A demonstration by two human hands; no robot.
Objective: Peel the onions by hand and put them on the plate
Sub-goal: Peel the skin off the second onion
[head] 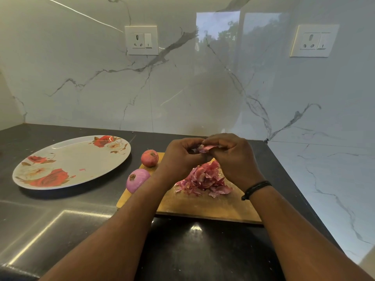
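Both forearms reach in from the bottom edge over the dark countertop (50, 226), meeting above the far end of the wooden cutting board (203, 205). Between the hands sits the onion being peeled (199, 148), mostly hidden; only a pale purple patch and a flap of pink skin show. The left hand (180, 157) curls round it from the left, and the right hand (231, 157) pinches the skin flap with bent fingertips. A black band (256, 189) circles the right wrist.

Below the hands, a heap of peeled skins (203, 180) lies on the board. At the board's left edge rest an unpeeled onion (149, 158) and, nearer, a peeled purple onion (137, 180) that overhangs the edge. Well apart to the left, the flowered plate (77, 157) holds only a scrap of skin, with bare counter between it and the board. The board's right side runs close to the marble wall (324, 159), which closes off the counter on that side and behind.
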